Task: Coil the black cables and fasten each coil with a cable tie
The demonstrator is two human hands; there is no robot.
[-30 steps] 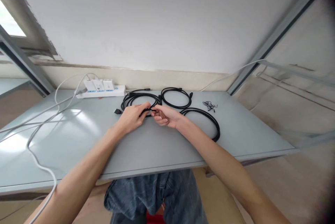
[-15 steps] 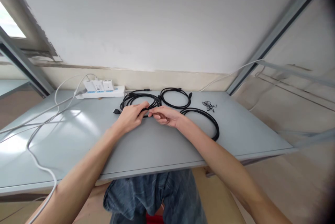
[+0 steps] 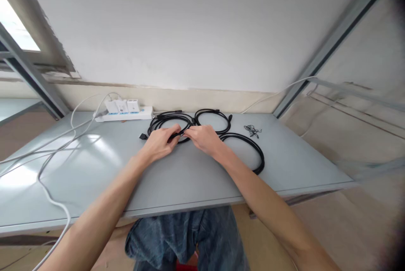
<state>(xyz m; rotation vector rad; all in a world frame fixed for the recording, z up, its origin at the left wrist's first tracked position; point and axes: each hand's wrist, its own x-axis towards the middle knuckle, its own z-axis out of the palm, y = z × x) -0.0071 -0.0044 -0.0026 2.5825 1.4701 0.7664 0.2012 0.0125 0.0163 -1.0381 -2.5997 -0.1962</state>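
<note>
My left hand [image 3: 161,141] is closed around the near side of a coiled black cable [image 3: 155,123], whose flat plug [image 3: 143,136] sticks out at the left. Close beside it, my right hand [image 3: 204,138] has its fingertips pinched at the same spot on the coil. A thin black tie [image 3: 182,134] shows faintly between the fingertips; most of it is hidden. Behind my right hand lies a second coiled black cable [image 3: 229,124]. A third coil [image 3: 260,153] rests by my right forearm, partly covered by it.
A small tangle of thin black ties [image 3: 252,131] lies to the right. A white power strip [image 3: 145,113] with chargers [image 3: 122,105] stands at the back left. White cords [image 3: 47,191] run down the left side of the grey table [image 3: 186,178]. Metal posts [image 3: 294,87] frame it.
My right hand has turned over, from fingers showing to its back facing up, with the fingertips still at the coil. My left hand stays on the cable. The view has shifted slightly.
</note>
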